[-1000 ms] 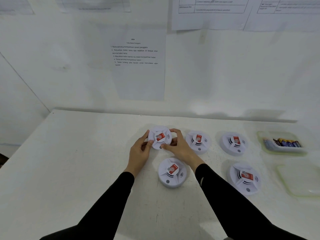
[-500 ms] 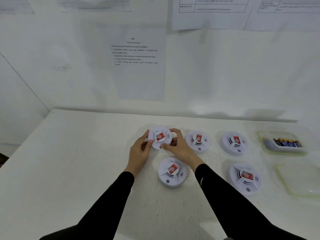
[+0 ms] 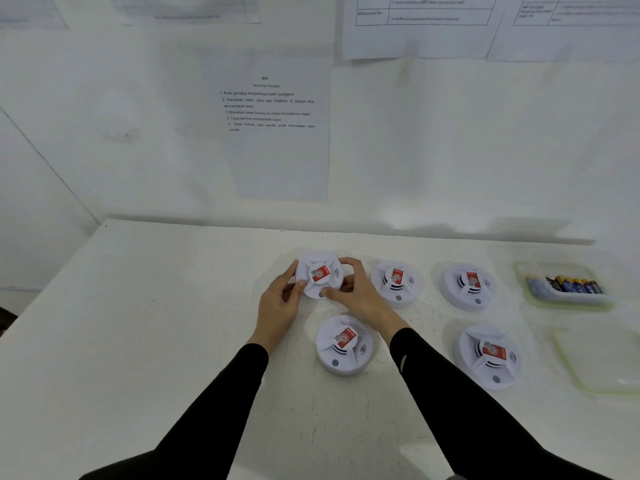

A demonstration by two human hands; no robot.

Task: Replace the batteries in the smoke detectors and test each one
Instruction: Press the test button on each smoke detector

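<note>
White, faintly speckled matte tabletop [image 3: 166, 341] against a white wall: at its middle, a person's two bare hands close on a round white plastic smoke detector [image 3: 320, 274]. The left hand [image 3: 280, 303] curls round the disc's left rim, forefinger tip at the upper left edge, thumb lying on the near-left face. The right hand [image 3: 360, 296] hooks its forefinger over the upper right rim, and its thumb presses the lower edge by a small grey button. The smooth moulded housing, with raised ribs and a red-and-white sticker at its centre, faces the camera between the two sets of fingers; whether its base touches the table cannot be told. Black long sleeves [image 3: 460, 403] cover both forearms.

Just nearer than the hands, between the wrists, a second identical detector [image 3: 344, 344] lies flat. To the right a third detector [image 3: 396, 282] sits just beside the right hand, a fourth detector [image 3: 467, 285] beyond it, and a fifth detector [image 3: 488, 356] nearer the table's front.

At the far right a shallow translucent plastic tray [image 3: 568, 303] with a greenish rim holds a row of cylindrical batteries [image 3: 575, 285], blue and dark with gold ends. Nearer the camera lies a clear plastic tray [image 3: 602, 362] of similar shape. A printed paper sheet [image 3: 277, 140] of numbered lines hangs on the wall above.
</note>
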